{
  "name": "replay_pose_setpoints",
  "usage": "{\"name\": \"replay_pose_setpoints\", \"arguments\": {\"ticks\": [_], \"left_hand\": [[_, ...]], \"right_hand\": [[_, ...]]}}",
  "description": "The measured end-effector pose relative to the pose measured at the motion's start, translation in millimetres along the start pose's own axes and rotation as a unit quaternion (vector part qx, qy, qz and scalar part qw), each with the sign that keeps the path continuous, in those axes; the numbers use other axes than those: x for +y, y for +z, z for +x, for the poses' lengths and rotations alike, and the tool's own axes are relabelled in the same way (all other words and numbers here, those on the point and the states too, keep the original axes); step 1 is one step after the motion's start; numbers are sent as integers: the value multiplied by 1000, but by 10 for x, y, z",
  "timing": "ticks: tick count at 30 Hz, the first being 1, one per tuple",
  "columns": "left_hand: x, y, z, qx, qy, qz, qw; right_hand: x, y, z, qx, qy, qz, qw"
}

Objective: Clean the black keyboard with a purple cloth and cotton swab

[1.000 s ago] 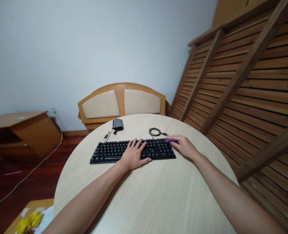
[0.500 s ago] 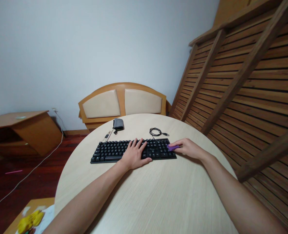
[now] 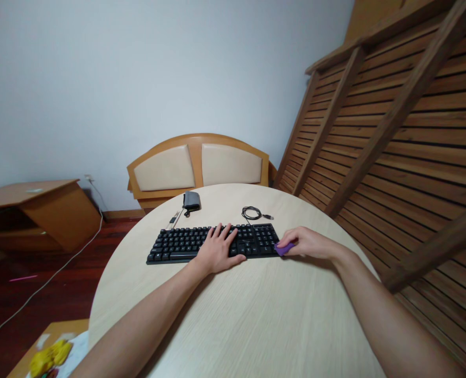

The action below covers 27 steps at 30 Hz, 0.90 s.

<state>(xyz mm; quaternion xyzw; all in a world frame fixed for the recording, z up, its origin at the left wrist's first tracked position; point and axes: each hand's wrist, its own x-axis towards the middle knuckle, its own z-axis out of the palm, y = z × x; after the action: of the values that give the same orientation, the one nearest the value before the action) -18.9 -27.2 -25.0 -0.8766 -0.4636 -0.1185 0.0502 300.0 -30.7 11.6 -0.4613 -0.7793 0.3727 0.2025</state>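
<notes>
A black keyboard point(image 3: 181, 241) lies on the round pale table. My left hand point(image 3: 217, 250) rests flat on its middle-right keys, fingers spread, gripping nothing. At the keyboard's lower right corner, my right hand point(image 3: 306, 242) pinches a small purple cloth point(image 3: 283, 249) between thumb and fingers. The cloth touches the edge of the number pad; its folds are partly hidden by the fingers. Behind the keyboard sits its coiled black USB cable point(image 3: 251, 213).
A grey pouch point(image 3: 192, 200) and a small slim item with a black part point(image 3: 173, 219) lie at the table's point(image 3: 256, 320) back left. Slatted wooden panels point(image 3: 425, 152) lean close on the right. Yellow gloves point(image 3: 50, 358) lie low at the left.
My right hand has moved the purple cloth slightly toward me and to the right, down the number pad to the keyboard's corner. My left hand has stayed put.
</notes>
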Motion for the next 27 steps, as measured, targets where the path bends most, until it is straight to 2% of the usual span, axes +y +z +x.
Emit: {"name": "replay_pose_setpoints", "arguments": {"ticks": [5,13,18,24,27], "left_hand": [[-6,7,-2,-4,0,2,1000],[4,-8,4,-9,0,4,1000],[-6,18,5,-7,0,3,1000],[-1,16,2,-5,1,6,1000],[8,1,1,-5,1,9,1000]], "right_hand": [[-36,-10,-46,-18,27,18,999],[-131,52,-11,8,-13,-1,1000],[-138,119,34,12,-56,-43,997],[-183,220,104,65,-141,-76,985],[-243,282,139,53,-177,-109,977]]}}
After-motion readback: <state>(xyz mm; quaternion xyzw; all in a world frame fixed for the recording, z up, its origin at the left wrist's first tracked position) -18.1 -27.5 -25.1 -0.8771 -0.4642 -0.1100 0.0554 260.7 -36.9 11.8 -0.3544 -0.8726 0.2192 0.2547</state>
